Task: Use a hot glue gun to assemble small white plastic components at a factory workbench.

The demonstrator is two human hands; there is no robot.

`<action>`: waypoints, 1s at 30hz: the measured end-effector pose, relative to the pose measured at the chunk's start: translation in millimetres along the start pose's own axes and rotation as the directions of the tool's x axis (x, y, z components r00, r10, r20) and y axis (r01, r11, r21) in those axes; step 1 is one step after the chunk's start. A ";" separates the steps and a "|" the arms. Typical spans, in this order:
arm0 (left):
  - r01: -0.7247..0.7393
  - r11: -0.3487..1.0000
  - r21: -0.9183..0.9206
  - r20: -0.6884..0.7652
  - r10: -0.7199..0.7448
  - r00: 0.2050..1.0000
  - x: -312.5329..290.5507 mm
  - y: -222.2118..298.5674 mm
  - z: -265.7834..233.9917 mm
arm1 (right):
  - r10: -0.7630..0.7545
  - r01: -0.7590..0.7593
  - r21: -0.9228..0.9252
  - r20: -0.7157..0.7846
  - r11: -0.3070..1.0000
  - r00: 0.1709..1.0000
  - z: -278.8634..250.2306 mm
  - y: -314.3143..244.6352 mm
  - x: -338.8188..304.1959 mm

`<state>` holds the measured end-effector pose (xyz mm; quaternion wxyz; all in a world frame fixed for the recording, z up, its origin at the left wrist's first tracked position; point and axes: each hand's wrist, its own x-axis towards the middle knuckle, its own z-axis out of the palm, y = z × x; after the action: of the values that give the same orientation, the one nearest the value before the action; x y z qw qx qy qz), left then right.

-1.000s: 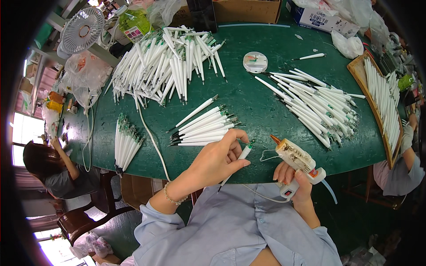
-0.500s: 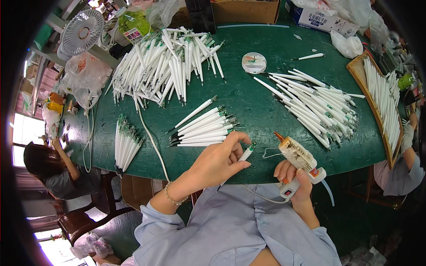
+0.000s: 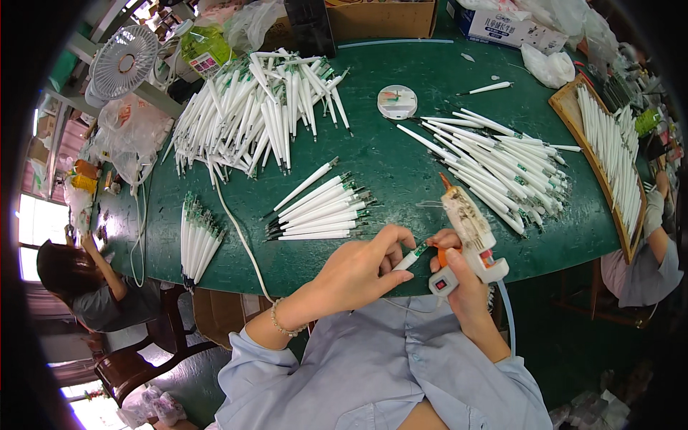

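At the wide, scuffed green worktable (image 3: 344, 154), stock is found in several lots. The largest is a loose heap of slim white tapered sticks with green ends (image 3: 244, 118), at the far left. To the far right stands a brown wooden-framed tray (image 3: 566, 106), loaded with further white sticks. A spread pile of white sticks (image 3: 487, 161) lies beyond the hands to the right; a neater row of white sticks (image 3: 315, 208) lies just beyond the left hand, and a small upright-looking bundle of white sticks (image 3: 199, 240) lies farther left.

The step in hand is judged to be close two-handed work on the green end of one piece. The next move, in my judgement, calls for a steady pinch and a hot nozzle kept clear of the fingers.

The left hand (image 3: 355, 269) is nearly closed, thumb and fingertips pinching. The right hand (image 3: 466, 283) is curled around a stained white glue gun with an orange trigger (image 3: 469, 218); its tip points up and away. Whether the trigger is pressed cannot be told.

The single white stick (image 3: 408, 259) sits in the left pinch, above the table's near edge, green end toward the right fingertips; touching or just beside, I cannot tell.
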<state>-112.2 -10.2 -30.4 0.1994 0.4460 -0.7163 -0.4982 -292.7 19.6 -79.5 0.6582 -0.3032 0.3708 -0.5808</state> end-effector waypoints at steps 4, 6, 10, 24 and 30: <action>-0.074 0.995 0.059 0.011 0.074 0.997 0.6 -1.5 6.0 | 0.052 -0.051 -0.024 0.027 0.998 0.998 1.0 3.4 0.8; -0.107 0.992 0.068 0.008 0.106 0.994 1.3 -1.6 8.2 | 0.076 -0.075 -0.017 0.038 0.997 0.996 -0.8 4.9 0.2; -0.109 0.993 0.047 -0.013 0.110 0.994 2.6 -1.5 11.9 | 0.091 -0.090 -0.032 0.010 0.995 0.996 -1.3 3.1 0.7; -0.178 0.981 0.072 -0.088 0.184 0.979 3.0 -2.6 16.9 | 0.041 -0.041 0.000 0.059 0.999 0.997 -4.8 8.5 3.2; -0.224 0.964 0.140 -0.129 0.243 0.962 -0.8 5.5 10.9 | 0.043 -0.043 0.018 -0.003 0.999 0.999 -0.3 2.7 -0.3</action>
<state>-122.2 -3.1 -30.0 0.2802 0.4049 -0.7772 -0.3918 -291.5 20.3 -81.9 0.6726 -0.2881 0.3731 -0.5704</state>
